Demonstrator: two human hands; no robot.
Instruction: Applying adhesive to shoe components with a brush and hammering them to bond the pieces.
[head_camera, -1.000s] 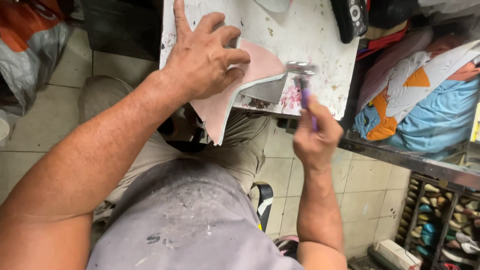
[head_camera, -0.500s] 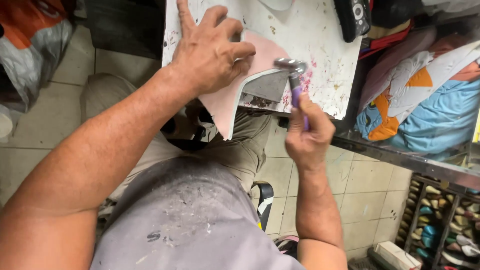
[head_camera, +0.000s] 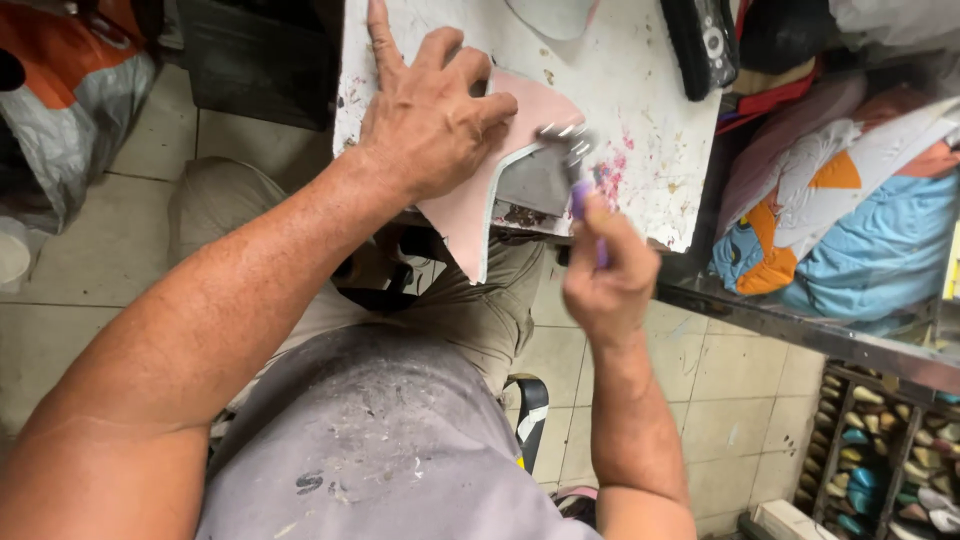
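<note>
Pressing flat w/ fingers spread, the left hand (head_camera: 432, 112) pins a pink sheet piece (head_camera: 500, 170) onto the white worktable (head_camera: 640, 90); thumb and index reach across the pink surface, other fingers rest on the table top. Right hand (head_camera: 605, 280) is curled tight round a purple-handled tool (head_camera: 583, 200), its metal head (head_camera: 565, 140) at the pink piece's inner curved edge, prob. touching it, though blur hides the contact. Pink piece hangs partly over the table's near edge, pointing down toward the person's lap; a grey underside or second layer (head_camera: 535, 180) shows beside the tool. Table top is speckled w/ pink and dark stains. A black remote-like device (head_camera: 705, 40) lies at the far right corner. Right of the table: heap of coloured fabric (head_camera: 850, 220), blue, orange, white. Lower right, a rack of small shoes (head_camera: 880, 450). Left, an orange-grey bag (head_camera: 70, 90) on tiled floor (head_camera: 80, 290).
</note>
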